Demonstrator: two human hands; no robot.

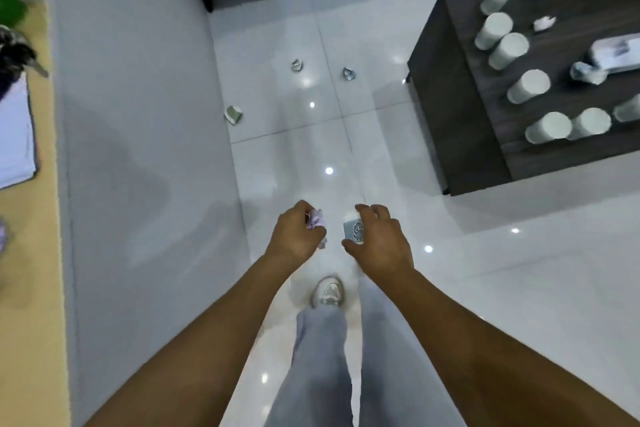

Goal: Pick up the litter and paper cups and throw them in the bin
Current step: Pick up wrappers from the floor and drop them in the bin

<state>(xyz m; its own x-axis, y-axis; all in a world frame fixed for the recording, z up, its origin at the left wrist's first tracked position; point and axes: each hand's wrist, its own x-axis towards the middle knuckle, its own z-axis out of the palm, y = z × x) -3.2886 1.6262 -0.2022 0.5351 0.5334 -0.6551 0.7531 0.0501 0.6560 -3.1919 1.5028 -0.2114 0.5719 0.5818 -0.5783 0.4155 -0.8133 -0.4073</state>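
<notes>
The left hand (294,236) clutched crumpled paper (317,220); the right hand (379,241) gripped a paper cup (354,229) by its sides, over the floor (346,149). Both looked light and easily crushed.

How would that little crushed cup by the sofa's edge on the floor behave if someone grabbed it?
The crushed cup is probably light and soft: it looks like paper and is already dented, so it should squash further under the fingers. Lying deformed on the glossy tiled floor, it seems unlikely to roll, though a nudge might make it slide.
</notes>
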